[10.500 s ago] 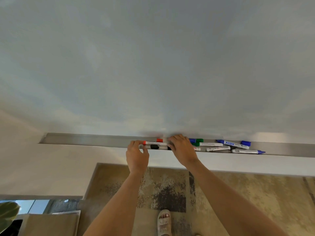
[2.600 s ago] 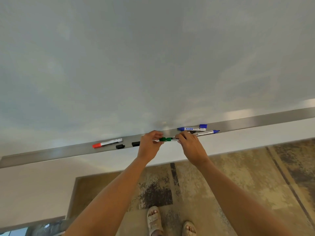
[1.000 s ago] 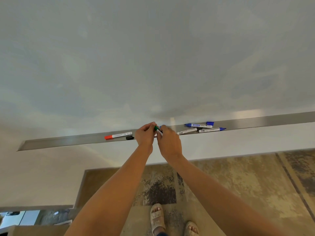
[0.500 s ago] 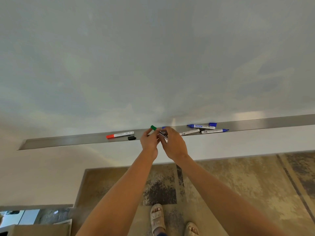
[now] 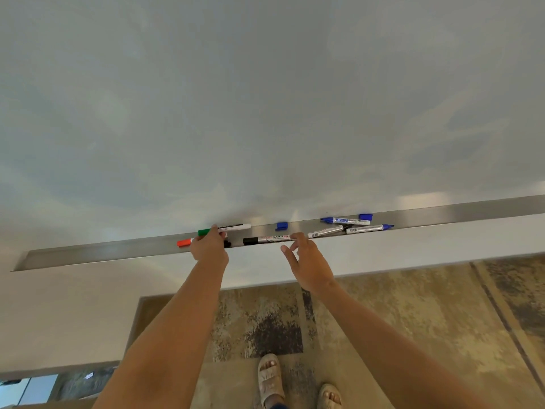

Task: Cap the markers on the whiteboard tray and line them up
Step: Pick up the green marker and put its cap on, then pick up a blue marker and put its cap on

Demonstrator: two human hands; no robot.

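Observation:
A long steel tray [image 5: 88,255] runs under the whiteboard [image 5: 265,98]. My left hand [image 5: 210,245] holds a capped green marker [image 5: 224,229] just above the tray, over a red-capped marker [image 5: 184,242]. A loose black cap [image 5: 227,244] peeks out beside that hand. My right hand [image 5: 306,261] hovers with fingers spread at the right end of a black-capped marker [image 5: 267,239]. Further right lie an uncapped grey marker [image 5: 326,231], a blue marker [image 5: 345,221], another blue marker [image 5: 368,228] and two loose blue caps [image 5: 281,225] [image 5: 365,216].
Below the tray is a white wall ledge [image 5: 383,246], then a patterned beige rug [image 5: 413,320]. My sandalled feet [image 5: 269,379] stand on it. The tray's left part holds nothing.
My hands have parted. The left one carried the capped green marker to the left, above the red marker. The right one let go and moved right beside the black marker.

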